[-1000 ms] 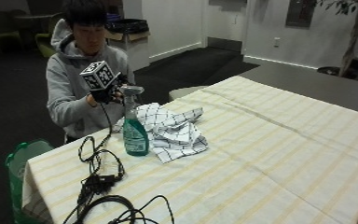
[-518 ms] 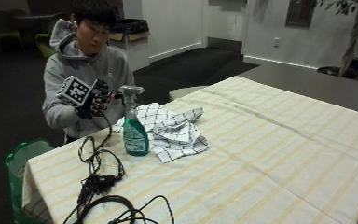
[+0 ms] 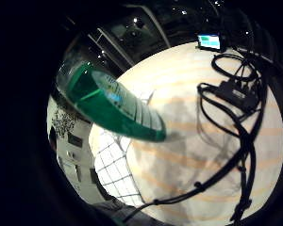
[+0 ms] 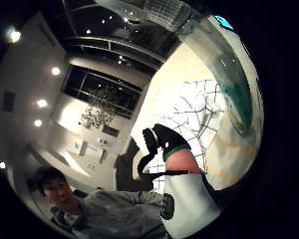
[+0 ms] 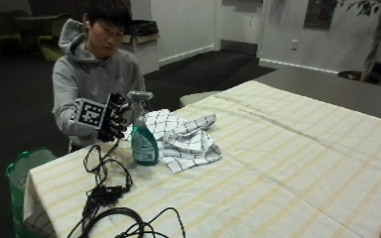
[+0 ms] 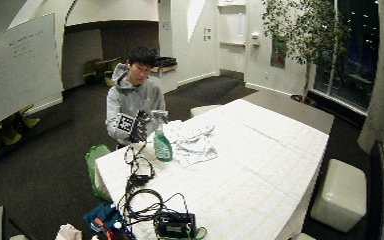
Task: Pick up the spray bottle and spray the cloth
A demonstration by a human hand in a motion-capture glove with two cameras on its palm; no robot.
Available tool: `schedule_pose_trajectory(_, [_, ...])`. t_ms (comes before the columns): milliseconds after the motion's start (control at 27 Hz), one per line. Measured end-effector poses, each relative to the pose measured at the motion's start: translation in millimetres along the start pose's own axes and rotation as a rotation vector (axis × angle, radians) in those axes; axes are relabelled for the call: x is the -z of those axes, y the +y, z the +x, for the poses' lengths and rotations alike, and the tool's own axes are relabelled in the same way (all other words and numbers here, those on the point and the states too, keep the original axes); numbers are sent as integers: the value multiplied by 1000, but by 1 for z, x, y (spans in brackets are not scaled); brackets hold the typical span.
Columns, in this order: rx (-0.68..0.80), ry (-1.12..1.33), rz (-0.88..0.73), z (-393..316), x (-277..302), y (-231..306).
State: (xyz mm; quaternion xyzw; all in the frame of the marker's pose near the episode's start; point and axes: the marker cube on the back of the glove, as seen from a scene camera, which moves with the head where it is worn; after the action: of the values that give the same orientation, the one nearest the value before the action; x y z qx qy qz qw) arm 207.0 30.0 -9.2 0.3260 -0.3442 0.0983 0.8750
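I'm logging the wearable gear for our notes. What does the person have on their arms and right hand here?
The right hand wears a black glove; the thumb side palm view also shows a green band at one fingertip, black straps and a white plastic piece. Both arms are covered by the long sleeves of a grey hooded sweatshirt.

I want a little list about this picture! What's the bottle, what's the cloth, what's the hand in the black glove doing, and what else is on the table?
Bottle: spray bottle with green liquid, standing upright on the table.
Cloth: white checked cloth, crumpled, right beside the bottle.
Gloved hand: right hand in the air next to the bottle's sprayer, fingers relaxed, holding nothing.
Picked up yet: no.
Also on the table: black cables near the edge.
Table cover: pale striped cloth.
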Motion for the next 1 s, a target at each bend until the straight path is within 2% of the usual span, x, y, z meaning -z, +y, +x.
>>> schedule_pose_trajectory(296, [-55, -259, 106, -2, -23, -37])
schedule_pose_trajectory(444, [-55, -297, 177, -5, -31, -49])
schedule_pose_trajectory(630, [-178, -311, 232, -5, -33, -66])
schedule_pose_trajectory(704, [-169, -315, 254, -3, -35, -72])
schedule_pose_trajectory(778, [-140, -316, 242, -1, -38, -75])
schedule_pose_trajectory(1000, [-219, -298, 148, -8, -47, -90])
